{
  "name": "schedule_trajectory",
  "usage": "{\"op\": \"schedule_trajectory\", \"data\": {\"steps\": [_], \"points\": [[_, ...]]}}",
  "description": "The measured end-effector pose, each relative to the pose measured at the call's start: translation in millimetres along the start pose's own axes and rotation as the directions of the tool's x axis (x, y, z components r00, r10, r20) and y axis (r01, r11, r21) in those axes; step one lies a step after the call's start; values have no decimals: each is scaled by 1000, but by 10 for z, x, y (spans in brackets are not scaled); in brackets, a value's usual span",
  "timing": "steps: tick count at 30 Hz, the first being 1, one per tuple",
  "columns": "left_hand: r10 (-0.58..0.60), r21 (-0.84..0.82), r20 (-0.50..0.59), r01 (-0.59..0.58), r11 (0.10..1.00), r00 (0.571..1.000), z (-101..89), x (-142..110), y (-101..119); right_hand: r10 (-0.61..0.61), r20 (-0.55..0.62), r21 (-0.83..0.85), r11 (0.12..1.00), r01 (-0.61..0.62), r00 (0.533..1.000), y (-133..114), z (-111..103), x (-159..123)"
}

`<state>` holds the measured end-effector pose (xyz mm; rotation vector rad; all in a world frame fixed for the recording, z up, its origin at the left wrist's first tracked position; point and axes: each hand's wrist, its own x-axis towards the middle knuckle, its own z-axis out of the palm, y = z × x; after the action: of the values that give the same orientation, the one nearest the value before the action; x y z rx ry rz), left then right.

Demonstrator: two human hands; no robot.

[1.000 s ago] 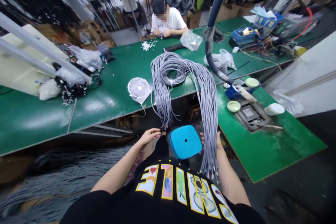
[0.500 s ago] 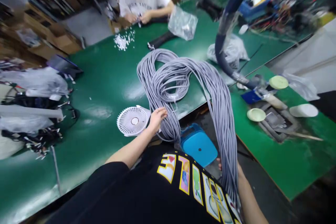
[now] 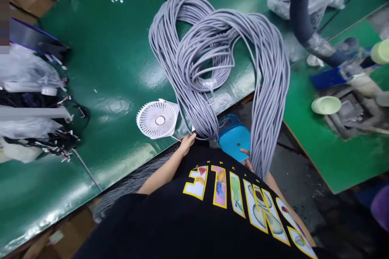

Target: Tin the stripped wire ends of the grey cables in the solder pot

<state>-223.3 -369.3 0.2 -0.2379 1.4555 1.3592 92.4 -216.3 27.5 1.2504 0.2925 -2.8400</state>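
A thick bundle of grey cables [image 3: 209, 60] loops over the green table [image 3: 112, 68], both ends hanging off its near edge. My left hand [image 3: 187, 143] touches the left hanging strand at the table edge, fingers partly spread. Only a little of my right hand [image 3: 245, 158] shows, beside the blue plastic stool [image 3: 234, 139] and against the right hanging strand; its fingers are mostly hidden by my black shirt.
A small white fan [image 3: 158, 119] lies near the table edge left of the cables. A dark hose [image 3: 304, 20] curves down at the right above a second green bench [image 3: 322, 145] with pale lids [image 3: 325, 105]. Plastic bags and black parts [image 3: 33, 101] crowd the left.
The view has tilted down and closer to the table. My left hand has slid from the top of the cable bundle down to the table edge. The right hand stays by the stool.
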Motion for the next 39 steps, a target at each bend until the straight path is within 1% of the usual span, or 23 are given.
{"op": "schedule_trajectory", "data": {"steps": [2,4,6,8,9,11,12,14,16,17,18,20,22,24,25,26,27,29,32,34,36,38,39], "points": [[35,-47,27,-34,998,999,225,144,-65,-44,-60,23,999,45,997,-19,37,-83],[42,-79,65,-36,996,997,417,231,-121,-87,-124,52,994,94,988,-41,69,-174],[32,-116,138,-16,993,990,516,249,-174,-135,-185,84,985,153,973,-49,91,-249],[32,-181,202,5,984,979,505,219,-236,-188,-233,114,969,218,954,-39,103,-298],[35,-211,210,11,977,977,470,200,-270,-210,-250,126,961,247,945,-30,107,-314],[30,-233,183,14,972,983,386,194,-337,-241,-268,142,948,286,933,-10,112,-335],[18,-214,158,17,977,987,358,219,-362,-247,-270,147,945,294,931,-3,116,-343],[-3,-163,124,23,986,992,367,335,-381,-246,-262,156,944,292,933,2,123,-363],[-10,-122,119,25,992,993,473,512,-346,-226,-249,165,948,271,942,3,126,-386],[-8,-107,138,23,994,990,553,605,-309,-213,-229,167,953,254,950,6,123,-397],[-5,-94,172,21,995,985,641,688,-264,-198,-196,165,959,231,960,11,116,-406],[0,-74,265,20,997,964,810,802,-166,-177,-91,152,970,190,980,28,85,-412],[-12,-55,378,36,998,926,941,825,-83,-191,24,128,974,186,981,41,38,-405],[-43,-43,467,72,996,883,1032,767,-32,-206,122,82,977,197,971,29,-6,-401],[-64,-46,498,101,994,865,1068,717,-15,-203,166,45,979,198,965,9,-19,-409],[-85,-59,511,134,989,855,1102,660,-1,-189,206,2,981,193,960,-22,-23,-426],[-110,-78,503,172,982,857,1135,599,13,-166,238,-41,983,181,957,-63,-17,-454],[-163,-131,456,247,960,875,1198,475,45,-128,266,-108,981,161,956,-170,32,-543],[-229,-190,372,315,930,900,1265,302,91,-125,265,-177,968,176,956,-359,181,-716],[-243,-201,346,324,925,906,1284,190,88,-165,279,-220,948,231,946,-477,310,-804],[-247,-170,354,322,931,902,1284,65,47,-182,317,-258,928,269,931,-575,443,-826],[-230,-86,385,283,955,894,1270,-82,-5,-165,375,-300,910,287,912,-641,566,-767],[-209,-40,400,245,969,892,1257,-160,-16,-164,398,-320,897,304,903,-659,621,-711]]}}
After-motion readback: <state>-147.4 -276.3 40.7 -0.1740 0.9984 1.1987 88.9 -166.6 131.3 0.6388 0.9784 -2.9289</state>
